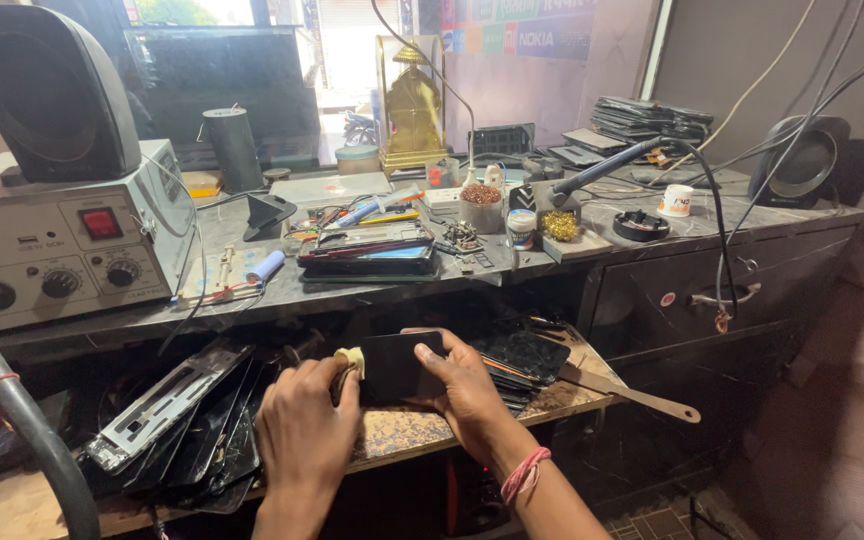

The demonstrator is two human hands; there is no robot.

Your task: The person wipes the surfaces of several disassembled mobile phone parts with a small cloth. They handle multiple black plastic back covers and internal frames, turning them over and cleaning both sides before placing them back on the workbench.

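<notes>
phone screen panel (399, 367), a thin dark rectangle, sits above the wooden pull-out shelf (422, 432), held between both hands just below the front edge of the tabletop (372, 290); the right hand (467, 392) pinches its right edge and lower corner, fingers curled narrow around the rim; the left hand (304, 425) is closed on a small yellowish pad (351, 358) and presses it against the panel's left edge; so both hands are narrow and holding, none spread wide; the panel looks light, flat and stiff, yet probably brittle like glass, likely to crack if bent or squeezed at the middle; its glossy face looks slippery and apt to smudge, so the edges and corners seem the safest places to take hold, with support under the long sides rather than at 1 tip; left of the panel lies a heap of other dark panels and a metal frame (167, 405); right of it more dark screens (524, 352) are stacked, and beyond them a flat tool with a wooden handle (642, 396) rests on the shelf; up and left of the panel stands a grey station with knobs (62, 250), its ribbed hose (12, 410) hanging down.
</notes>
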